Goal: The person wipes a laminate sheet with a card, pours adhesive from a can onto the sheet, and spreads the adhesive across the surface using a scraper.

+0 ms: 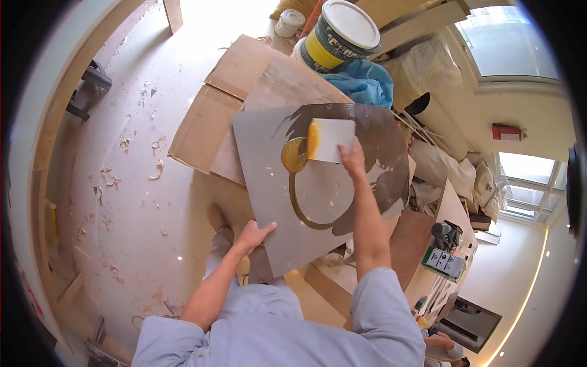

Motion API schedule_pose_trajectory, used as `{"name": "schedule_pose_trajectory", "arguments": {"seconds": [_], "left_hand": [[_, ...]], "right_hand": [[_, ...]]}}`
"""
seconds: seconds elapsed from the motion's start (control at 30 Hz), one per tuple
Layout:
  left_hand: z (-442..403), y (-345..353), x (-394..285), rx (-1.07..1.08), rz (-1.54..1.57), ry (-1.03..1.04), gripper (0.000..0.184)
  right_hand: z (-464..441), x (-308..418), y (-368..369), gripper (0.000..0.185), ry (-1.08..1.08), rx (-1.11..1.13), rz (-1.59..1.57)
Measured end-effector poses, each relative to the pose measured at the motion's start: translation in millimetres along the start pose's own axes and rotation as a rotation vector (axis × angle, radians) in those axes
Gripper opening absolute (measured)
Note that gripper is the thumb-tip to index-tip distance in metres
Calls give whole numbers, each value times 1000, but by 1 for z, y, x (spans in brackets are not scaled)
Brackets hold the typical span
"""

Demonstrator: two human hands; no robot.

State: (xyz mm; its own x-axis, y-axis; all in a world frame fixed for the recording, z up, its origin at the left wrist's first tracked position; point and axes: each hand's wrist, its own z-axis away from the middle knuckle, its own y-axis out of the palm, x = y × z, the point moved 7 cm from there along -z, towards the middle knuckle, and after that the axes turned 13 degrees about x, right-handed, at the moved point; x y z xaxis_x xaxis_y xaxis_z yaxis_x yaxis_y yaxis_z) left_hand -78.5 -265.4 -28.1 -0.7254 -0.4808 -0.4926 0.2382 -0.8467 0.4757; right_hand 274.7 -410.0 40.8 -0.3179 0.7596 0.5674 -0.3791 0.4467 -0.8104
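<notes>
My right hand (353, 160) grips a flat white spreader (335, 136) by its right side. Amber glue coats the spreader's left edge, which is over the board close to a round puddle of glue (294, 158). A curved trail of glue runs down from that puddle. Beneath lies a large grey board (263, 144), its upper right part covered with a dark, wet-looking smear. At the board's lower left edge, my left hand (251, 237) is closed on it, thumb on top; the fingers underneath are hidden.
Cardboard (238, 73) lies under the board's far side. Behind it stand a lidded bucket (342, 37) and a blue cloth or bag (361, 84). Wood shavings (110, 177) litter the floor at left. Tools rest on a bench (449, 202) at right; another person (443, 345) is partly visible at lower right.
</notes>
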Motion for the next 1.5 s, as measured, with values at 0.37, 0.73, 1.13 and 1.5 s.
{"name": "schedule_pose_trajectory", "arguments": {"seconds": [0.37, 0.73, 1.13, 1.5], "left_hand": [[-9, -24, 10, -552, -109, 476, 34], [-2, -9, 45, -730, -64, 522, 36], [22, -33, 71, -798, -229, 264, 34], [47, -33, 59, -766, -65, 433, 33]], "right_hand": [[-7, 20, -7, 30, -130, -71, -83], [-40, 136, 56, 32, -300, 166, 16], [-32, 171, 78, 29, -334, 207, -45], [-31, 185, 99, 36, -329, 327, -5]]}}
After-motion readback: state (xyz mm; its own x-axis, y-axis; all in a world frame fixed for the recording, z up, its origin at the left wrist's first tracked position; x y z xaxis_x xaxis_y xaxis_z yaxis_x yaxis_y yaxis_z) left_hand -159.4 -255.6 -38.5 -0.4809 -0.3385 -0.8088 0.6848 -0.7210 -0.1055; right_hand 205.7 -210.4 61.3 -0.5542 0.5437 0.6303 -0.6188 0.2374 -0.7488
